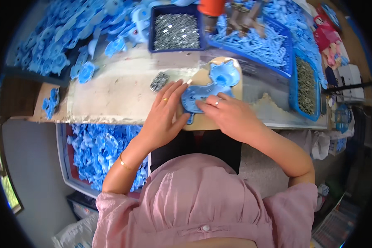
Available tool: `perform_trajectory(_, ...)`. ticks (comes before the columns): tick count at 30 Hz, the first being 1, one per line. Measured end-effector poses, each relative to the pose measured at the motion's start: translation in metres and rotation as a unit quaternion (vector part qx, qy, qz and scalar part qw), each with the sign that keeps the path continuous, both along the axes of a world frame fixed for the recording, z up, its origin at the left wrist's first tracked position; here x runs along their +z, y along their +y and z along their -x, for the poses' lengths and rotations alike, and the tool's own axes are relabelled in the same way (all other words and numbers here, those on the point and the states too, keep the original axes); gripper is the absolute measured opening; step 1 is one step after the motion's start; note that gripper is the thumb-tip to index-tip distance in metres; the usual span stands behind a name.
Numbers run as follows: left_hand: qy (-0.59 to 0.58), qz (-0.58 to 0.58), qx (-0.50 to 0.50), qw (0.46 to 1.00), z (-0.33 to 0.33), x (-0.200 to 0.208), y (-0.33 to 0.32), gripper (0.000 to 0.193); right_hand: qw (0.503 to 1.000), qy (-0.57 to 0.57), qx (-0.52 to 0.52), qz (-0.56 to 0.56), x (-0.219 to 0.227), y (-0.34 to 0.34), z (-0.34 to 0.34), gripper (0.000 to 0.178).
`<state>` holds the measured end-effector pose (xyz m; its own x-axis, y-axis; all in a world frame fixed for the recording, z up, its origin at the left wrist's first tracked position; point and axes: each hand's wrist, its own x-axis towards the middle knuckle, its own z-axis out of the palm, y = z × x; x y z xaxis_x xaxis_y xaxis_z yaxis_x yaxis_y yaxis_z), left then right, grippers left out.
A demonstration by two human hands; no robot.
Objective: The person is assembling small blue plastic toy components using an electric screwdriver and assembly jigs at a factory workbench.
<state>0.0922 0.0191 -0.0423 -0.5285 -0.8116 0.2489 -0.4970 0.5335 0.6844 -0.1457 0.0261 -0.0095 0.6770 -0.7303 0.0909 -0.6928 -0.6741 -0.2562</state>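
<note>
On a tan board (213,125) lies a blue moulded plastic part (191,98), hollow side up, with a rounded, head-like section at its far right end. My left hand (166,108) rests along the part's left side, fingers stretched out, the thumb near its lower edge. Over the middle of the part, my right hand (231,116) has its fingers bent and drawn together, pressed down at the part's surface. Whatever may be between those fingertips is too small to make out. Just beyond my left fingertips sits a small heap of shiny metal pieces (159,81).
A dark blue tray of metal pieces (175,31) stands at the back. To its right are an orange-topped tool (211,8), a basket of blue plastic strips (256,45) and a tray of small brownish pieces (305,87). Blue parts (49,45) pile up left; a bin (64,161) holds more below.
</note>
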Motion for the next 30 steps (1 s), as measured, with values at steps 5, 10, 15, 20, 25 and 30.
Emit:
perform_trajectory(5,-0.027,-0.043,0.023,0.998,-0.002,0.022,0.004,0.07,0.979,-0.171,-0.107,-0.036,0.014,-0.037,0.036,0.023)
perform_trajectory(10,-0.019,-0.032,0.027,0.999,0.002,0.034,0.004,0.063,0.945,-0.052,-0.311,0.084,0.005,-0.119,0.146,0.02)
perform_trajectory(15,-0.003,-0.014,-0.001,1.0,0.014,0.036,0.002,0.06,0.955,0.048,-0.289,0.047,-0.015,-0.156,0.162,0.018)
perform_trajectory(20,-0.006,-0.011,-0.005,1.0,0.015,0.037,0.0,0.058,0.961,0.103,-0.157,0.201,-0.009,-0.155,0.173,0.007)
perform_trajectory(25,-0.002,0.0,-0.023,1.0,0.022,0.044,-0.006,0.055,0.934,0.168,-0.276,0.153,0.038,-0.128,0.177,0.01)
perform_trajectory(30,0.007,0.067,-0.03,0.997,0.051,0.053,-0.013,0.054,0.964,-0.132,-0.232,0.02,0.063,-0.073,0.134,0.014)
